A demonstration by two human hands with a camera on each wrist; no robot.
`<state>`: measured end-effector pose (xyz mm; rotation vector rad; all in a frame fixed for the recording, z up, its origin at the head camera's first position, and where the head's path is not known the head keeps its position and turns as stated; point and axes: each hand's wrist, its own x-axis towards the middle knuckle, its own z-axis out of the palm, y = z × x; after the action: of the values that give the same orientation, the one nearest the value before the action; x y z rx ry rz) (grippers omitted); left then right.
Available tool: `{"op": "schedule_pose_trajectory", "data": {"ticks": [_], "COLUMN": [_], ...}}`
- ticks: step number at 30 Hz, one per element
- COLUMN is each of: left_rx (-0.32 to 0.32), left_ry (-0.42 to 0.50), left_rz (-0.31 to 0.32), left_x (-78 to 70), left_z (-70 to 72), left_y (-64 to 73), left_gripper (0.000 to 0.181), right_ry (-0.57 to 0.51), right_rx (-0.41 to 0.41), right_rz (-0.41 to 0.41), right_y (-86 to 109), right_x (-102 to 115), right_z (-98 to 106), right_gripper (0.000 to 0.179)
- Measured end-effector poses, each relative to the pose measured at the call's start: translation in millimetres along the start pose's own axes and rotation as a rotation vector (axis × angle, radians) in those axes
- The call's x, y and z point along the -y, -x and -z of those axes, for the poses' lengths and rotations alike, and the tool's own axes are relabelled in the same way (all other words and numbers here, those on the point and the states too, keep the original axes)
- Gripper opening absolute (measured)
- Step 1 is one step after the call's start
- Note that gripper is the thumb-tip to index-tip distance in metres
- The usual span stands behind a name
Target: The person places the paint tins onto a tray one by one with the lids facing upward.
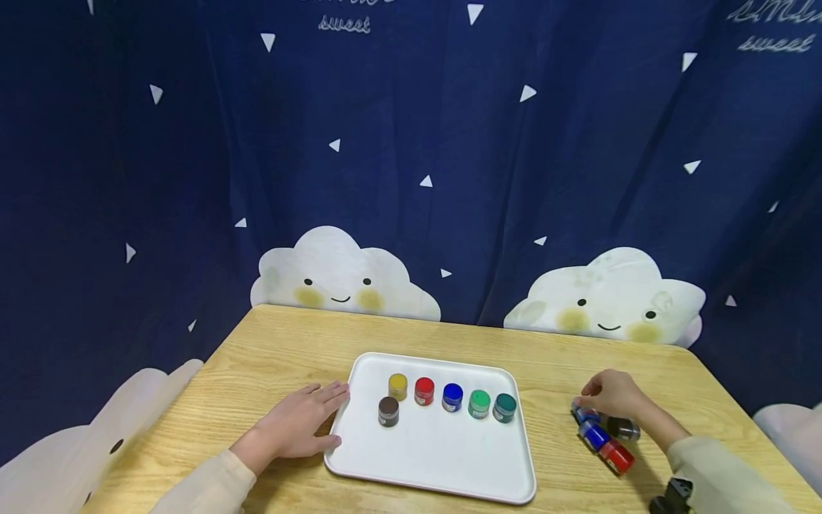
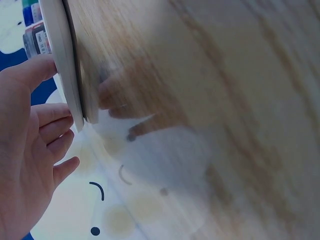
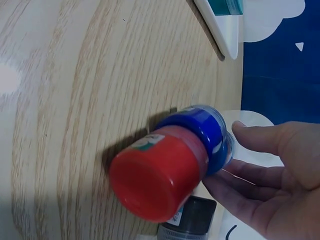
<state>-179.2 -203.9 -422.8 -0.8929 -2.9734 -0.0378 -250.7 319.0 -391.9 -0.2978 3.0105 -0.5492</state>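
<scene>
L sleeve [image 1: 204, 487]: long, pale cream, plain fabric, lt. creases, cuff ends approx. at wrist. R sleeve [image 1: 726, 475]: same cream col., looser, bit rumpled, edge slightly farther up forearm. Blk. gadget [image 1: 678, 491] by R cuff: boxy w/ rounded part, cut off at btm. of head view; fixing unclear. L hand [image 1: 302, 422] & R hand [image 1: 613, 394]: bare.

Beyond the far edge of the surface [image 1: 282, 350], the blue curtain [image 1: 385, 193] reads "sweet" [image 1: 344, 24] twice in pale script, beneath cut-off lettering. Jar labels [image 3: 149, 142] are too blurred to read.
</scene>
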Motion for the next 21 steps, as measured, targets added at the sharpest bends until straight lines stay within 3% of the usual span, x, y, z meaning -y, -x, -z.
{"op": "schedule_pose_trajectory", "data": {"ticks": [21], "left_rx": [0.006], "left_ry": [-0.001], "left_rz": [0.013], "left_x": [-0.5], "left_z": [-0.3], "left_y": [-0.8], "left_gripper": [0.071], "right_ry": [0.003], "right_rx": [0.054], "right_rz": [0.012], "right_y": [-4.2], "right_x": [11.1], "right_z": [-10.3], "right_gripper": [0.017]}}
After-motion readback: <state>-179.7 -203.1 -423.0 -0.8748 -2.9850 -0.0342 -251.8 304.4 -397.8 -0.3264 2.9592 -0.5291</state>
